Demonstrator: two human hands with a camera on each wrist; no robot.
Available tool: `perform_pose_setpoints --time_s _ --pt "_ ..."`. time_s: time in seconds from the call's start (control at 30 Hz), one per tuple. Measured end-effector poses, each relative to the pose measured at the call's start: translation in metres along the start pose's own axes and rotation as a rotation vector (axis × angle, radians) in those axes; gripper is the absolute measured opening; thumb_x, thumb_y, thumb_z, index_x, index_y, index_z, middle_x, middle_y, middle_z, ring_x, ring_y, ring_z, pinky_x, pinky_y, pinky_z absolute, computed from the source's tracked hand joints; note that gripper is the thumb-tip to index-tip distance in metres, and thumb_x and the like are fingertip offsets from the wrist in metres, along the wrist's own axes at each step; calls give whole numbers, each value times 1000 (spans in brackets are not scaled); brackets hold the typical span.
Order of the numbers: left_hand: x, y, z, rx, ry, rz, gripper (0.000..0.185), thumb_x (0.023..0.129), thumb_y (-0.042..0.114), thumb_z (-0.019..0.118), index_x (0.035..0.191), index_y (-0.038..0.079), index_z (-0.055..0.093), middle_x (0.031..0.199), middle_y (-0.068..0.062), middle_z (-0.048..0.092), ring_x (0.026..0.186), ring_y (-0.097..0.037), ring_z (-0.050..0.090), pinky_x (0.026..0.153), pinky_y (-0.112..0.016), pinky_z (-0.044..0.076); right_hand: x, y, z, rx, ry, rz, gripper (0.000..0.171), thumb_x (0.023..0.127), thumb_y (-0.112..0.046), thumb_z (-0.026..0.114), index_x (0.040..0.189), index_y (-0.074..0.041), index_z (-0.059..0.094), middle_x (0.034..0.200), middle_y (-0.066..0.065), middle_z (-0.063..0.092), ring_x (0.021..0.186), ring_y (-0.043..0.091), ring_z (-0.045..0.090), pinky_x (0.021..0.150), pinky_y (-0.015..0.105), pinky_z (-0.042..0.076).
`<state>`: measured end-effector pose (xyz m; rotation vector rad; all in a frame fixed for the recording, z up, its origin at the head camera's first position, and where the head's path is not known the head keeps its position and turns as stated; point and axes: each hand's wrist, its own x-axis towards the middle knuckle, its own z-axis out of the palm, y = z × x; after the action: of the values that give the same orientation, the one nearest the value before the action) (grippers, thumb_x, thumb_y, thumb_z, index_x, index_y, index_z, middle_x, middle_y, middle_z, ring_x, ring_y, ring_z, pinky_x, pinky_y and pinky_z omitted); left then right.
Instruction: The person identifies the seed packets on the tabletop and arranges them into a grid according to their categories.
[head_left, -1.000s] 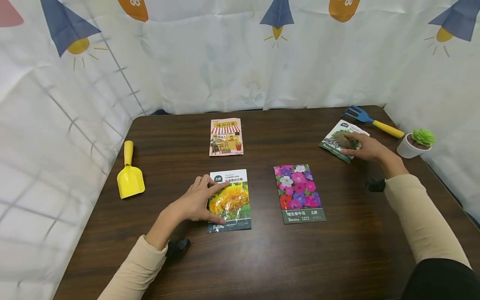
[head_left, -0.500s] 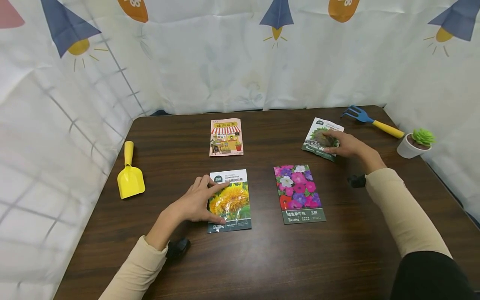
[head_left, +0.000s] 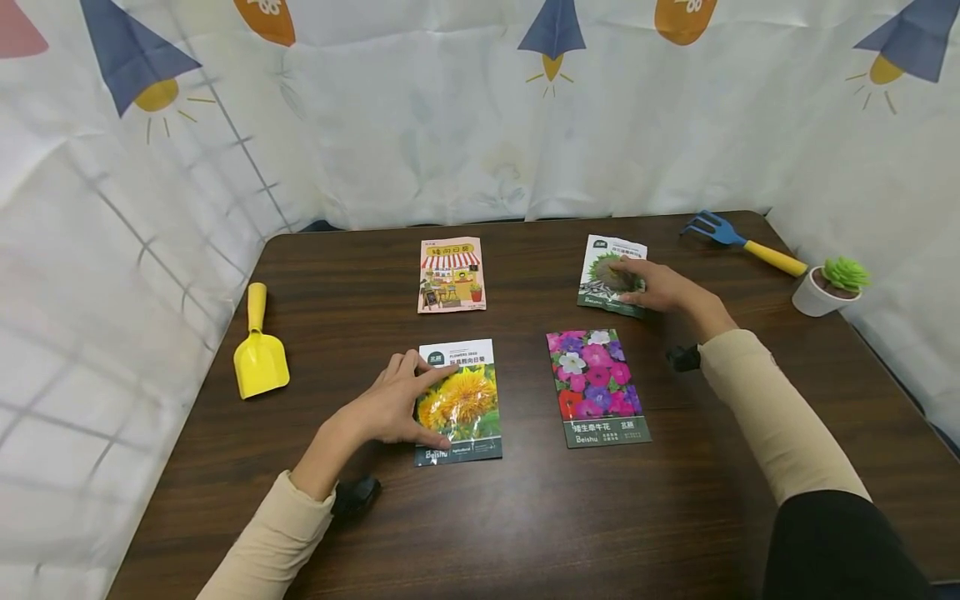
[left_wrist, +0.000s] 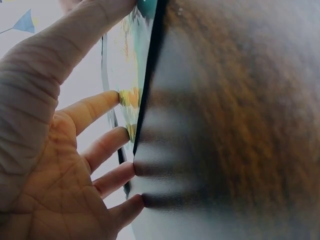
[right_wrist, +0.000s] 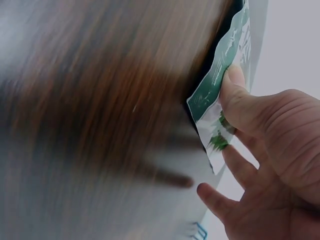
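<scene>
My left hand [head_left: 411, 403] rests with straight fingers on the left edge of a sunflower seed packet [head_left: 467, 402] lying flat on the dark wooden table [head_left: 525, 517]. The left wrist view shows the fingertips [left_wrist: 120, 135] touching that packet [left_wrist: 127, 65]. My right hand [head_left: 651, 287] presses flat on a green-and-white seed packet [head_left: 604, 268] at the back right. In the right wrist view the thumb [right_wrist: 235, 95] sits on that packet's edge [right_wrist: 220, 75] with the fingers spread. A packet of mixed pink and purple flowers [head_left: 597, 385] lies between my hands.
An orange shop-front packet [head_left: 452, 273] lies at the back middle. A yellow trowel [head_left: 259, 352] sits at the left edge. A blue rake with a yellow handle [head_left: 742, 239] and a small potted plant [head_left: 831, 287] stand at the back right corner. Patterned cloth walls surround the table.
My right hand has slid the green-and-white packet leftward across the table, from near the rake to above the mixed-flower packet. The left hand and sunflower packet have not moved.
</scene>
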<state>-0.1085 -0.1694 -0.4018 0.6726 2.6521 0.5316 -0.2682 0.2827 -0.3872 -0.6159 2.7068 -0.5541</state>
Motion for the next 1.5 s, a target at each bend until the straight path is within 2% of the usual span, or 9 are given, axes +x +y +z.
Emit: perform_pose_setpoints --time_s 0.2,0.4,0.7,1.1,1.5 --pt "0 0 1 0 6 1 109 67 61 90 158 28 41 120 -4 39 115 -29 33 89 -44 37 10 -11 4 0 3 -3 64 101 -13 65 156 1 36 163 31 21 147 54 23 115 66 24" --pt "0 -2 2 -1 7 2 109 66 62 89 158 29 41 117 -2 38 109 -26 32 85 -41 33 20 -19 10 1 5 -46 62 101 -10 64 155 1 37 163 30 22 147 52 24 116 64 25" --pt "1 -3 3 7 5 11 109 67 63 89 158 29 41 123 -4 39 112 -27 32 88 -43 34 32 -31 15 -9 -9 -77 59 101 -6 63 155 1 39 164 28 22 148 51 24 116 62 25" --pt "-1 -2 2 5 11 17 108 68 62 89 159 29 40 123 -4 39 111 -27 33 88 -43 35 49 -42 17 -25 -41 -68 61 101 -3 61 157 -3 36 166 24 20 150 48 23 118 61 25" --pt "0 -3 3 0 13 16 109 67 61 90 159 29 40 120 -3 39 112 -27 32 88 -43 34 56 -51 17 -20 -48 -57 61 101 -1 61 157 -2 37 166 24 20 150 48 23 119 60 23"
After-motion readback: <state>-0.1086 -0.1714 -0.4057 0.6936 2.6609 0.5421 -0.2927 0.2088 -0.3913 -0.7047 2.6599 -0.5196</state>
